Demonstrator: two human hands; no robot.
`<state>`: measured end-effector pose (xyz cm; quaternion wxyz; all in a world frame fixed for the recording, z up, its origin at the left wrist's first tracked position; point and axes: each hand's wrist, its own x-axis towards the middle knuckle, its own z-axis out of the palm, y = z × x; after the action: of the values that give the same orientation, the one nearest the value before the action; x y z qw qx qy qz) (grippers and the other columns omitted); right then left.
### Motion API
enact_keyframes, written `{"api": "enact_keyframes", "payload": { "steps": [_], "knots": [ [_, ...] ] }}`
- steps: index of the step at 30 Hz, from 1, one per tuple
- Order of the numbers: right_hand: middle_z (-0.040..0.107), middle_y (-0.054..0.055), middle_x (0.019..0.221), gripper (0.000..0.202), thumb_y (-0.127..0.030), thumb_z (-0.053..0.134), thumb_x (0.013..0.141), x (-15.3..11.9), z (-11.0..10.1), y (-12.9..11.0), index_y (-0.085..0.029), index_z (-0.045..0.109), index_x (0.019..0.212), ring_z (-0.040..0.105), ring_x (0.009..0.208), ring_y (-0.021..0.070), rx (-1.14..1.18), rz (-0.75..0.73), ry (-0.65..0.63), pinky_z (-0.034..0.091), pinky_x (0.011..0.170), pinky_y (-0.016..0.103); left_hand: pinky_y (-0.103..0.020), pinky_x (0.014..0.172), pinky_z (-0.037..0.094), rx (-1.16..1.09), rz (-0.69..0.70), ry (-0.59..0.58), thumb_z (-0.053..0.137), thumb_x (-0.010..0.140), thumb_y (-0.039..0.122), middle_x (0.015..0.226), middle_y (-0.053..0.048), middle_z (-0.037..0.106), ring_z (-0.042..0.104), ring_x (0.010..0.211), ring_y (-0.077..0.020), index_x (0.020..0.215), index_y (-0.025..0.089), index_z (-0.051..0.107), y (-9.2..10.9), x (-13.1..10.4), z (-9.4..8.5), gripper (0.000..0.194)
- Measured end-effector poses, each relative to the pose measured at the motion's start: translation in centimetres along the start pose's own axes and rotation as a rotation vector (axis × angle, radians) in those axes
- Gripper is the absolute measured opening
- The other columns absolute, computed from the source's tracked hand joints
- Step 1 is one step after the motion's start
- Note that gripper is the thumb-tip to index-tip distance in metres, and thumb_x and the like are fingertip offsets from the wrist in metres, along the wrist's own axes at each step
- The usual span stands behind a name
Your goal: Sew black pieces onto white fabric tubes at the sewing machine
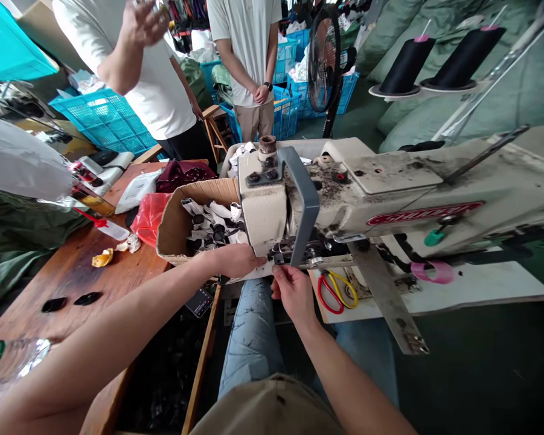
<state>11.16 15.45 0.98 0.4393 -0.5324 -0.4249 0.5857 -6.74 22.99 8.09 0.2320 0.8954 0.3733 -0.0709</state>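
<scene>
A sewing machine fills the middle and right, its beige head stained with dark grime. Below the needle area lies a small white piece of fabric. My left hand holds it from the left, with the fingertips partly hidden by the machine head. From the right, my right hand pinches its edge between thumb and fingers. A grey guard bar comes down just above my right hand. Red-and-yellow scissors lie on the machine bed, right of that hand.
A cardboard box of white and black pieces stands left of the head. The wooden table bears orange peel and two black pieces. A phone lies below. Black thread cones stand at back right. Two people stand beyond.
</scene>
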Motion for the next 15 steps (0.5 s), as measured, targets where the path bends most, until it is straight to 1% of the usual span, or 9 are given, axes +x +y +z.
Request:
{"api": "enact_keyframes", "payload": {
  "steps": [3, 5, 6, 7, 9, 11, 13, 15],
  "knots": [
    [0.059, 0.001, 0.056, 0.058, -0.076, 0.063, 0.078, -0.02, 0.07, 0.07, -0.019, 0.062, 0.074, 0.053, 0.044, 0.0137, -0.012, 0.005, 0.018, 0.047, 0.042, 0.024, -0.036, 0.104, 0.045, -0.040, 0.022, -0.101, 0.044, 0.098, 0.018, 0.120, -0.016, 0.072, 0.064, 0.114, -0.0272, 0.100, 0.014, 0.067, -0.11, 0.28, -0.67, 0.024],
    [0.060, 0.001, 0.057, 0.058, -0.077, 0.062, 0.079, -0.05, 0.04, 0.12, -0.019, 0.063, 0.076, 0.054, 0.044, 0.0141, -0.016, -0.008, 0.010, 0.047, 0.043, 0.024, -0.035, 0.104, 0.044, -0.082, 0.007, -0.103, 0.041, 0.099, 0.018, 0.125, -0.015, 0.071, 0.063, 0.116, -0.0259, 0.100, 0.014, 0.067, -0.06, 0.40, -0.95, 0.027],
    [0.060, 0.001, 0.057, 0.058, -0.076, 0.062, 0.079, -0.06, 0.02, 0.14, -0.018, 0.064, 0.077, 0.054, 0.045, 0.0142, -0.016, -0.014, 0.005, 0.047, 0.043, 0.024, -0.033, 0.104, 0.045, -0.131, -0.010, -0.100, 0.040, 0.099, 0.018, 0.124, -0.014, 0.072, 0.063, 0.115, -0.0250, 0.099, 0.015, 0.067, -0.04, 0.43, -1.04, 0.027],
    [0.060, 0.002, 0.058, 0.058, -0.076, 0.063, 0.079, -0.06, 0.01, 0.13, -0.018, 0.064, 0.078, 0.054, 0.045, 0.0142, -0.014, -0.016, 0.000, 0.047, 0.043, 0.024, -0.032, 0.101, 0.046, -0.184, -0.028, -0.095, 0.041, 0.098, 0.019, 0.118, -0.012, 0.074, 0.064, 0.111, -0.0238, 0.096, 0.015, 0.068, -0.03, 0.45, -1.09, 0.027],
    [0.061, 0.002, 0.059, 0.057, -0.074, 0.065, 0.078, -0.07, 0.00, 0.08, -0.018, 0.066, 0.081, 0.055, 0.045, 0.0141, -0.010, -0.012, 0.000, 0.046, 0.043, 0.024, -0.028, 0.091, 0.049, -0.313, -0.067, -0.101, 0.042, 0.098, 0.022, 0.099, -0.008, 0.078, 0.067, 0.098, -0.0211, 0.089, 0.016, 0.068, -0.08, 0.44, -1.13, 0.028],
    [0.062, 0.002, 0.059, 0.056, -0.073, 0.066, 0.078, -0.06, 0.01, 0.02, -0.017, 0.067, 0.082, 0.055, 0.045, 0.0138, -0.018, -0.006, 0.006, 0.046, 0.043, 0.024, -0.025, 0.078, 0.050, -0.454, -0.103, -0.148, 0.043, 0.098, 0.028, 0.080, -0.004, 0.076, 0.067, 0.082, -0.0186, 0.084, 0.017, 0.068, -0.27, 0.42, -1.07, 0.031],
    [0.062, 0.002, 0.059, 0.055, -0.072, 0.065, 0.079, -0.05, -0.01, 0.02, -0.017, 0.067, 0.082, 0.055, 0.044, 0.0135, -0.033, -0.005, 0.010, 0.045, 0.043, 0.023, -0.024, 0.069, 0.049, -0.594, -0.150, -0.219, 0.045, 0.097, 0.038, 0.071, -0.003, 0.073, 0.065, 0.072, -0.0173, 0.083, 0.016, 0.069, -0.58, 0.46, -0.94, 0.035],
    [0.063, 0.002, 0.058, 0.057, -0.073, 0.064, 0.079, 0.00, -0.04, 0.06, -0.017, 0.068, 0.081, 0.055, 0.044, 0.0135, -0.049, -0.007, 0.010, 0.046, 0.043, 0.023, -0.023, 0.064, 0.047, -0.705, -0.178, -0.280, 0.052, 0.093, 0.048, 0.067, -0.002, 0.072, 0.064, 0.069, -0.0170, 0.081, 0.016, 0.070, -0.94, 0.60, -0.79, 0.039]
  ]
}}
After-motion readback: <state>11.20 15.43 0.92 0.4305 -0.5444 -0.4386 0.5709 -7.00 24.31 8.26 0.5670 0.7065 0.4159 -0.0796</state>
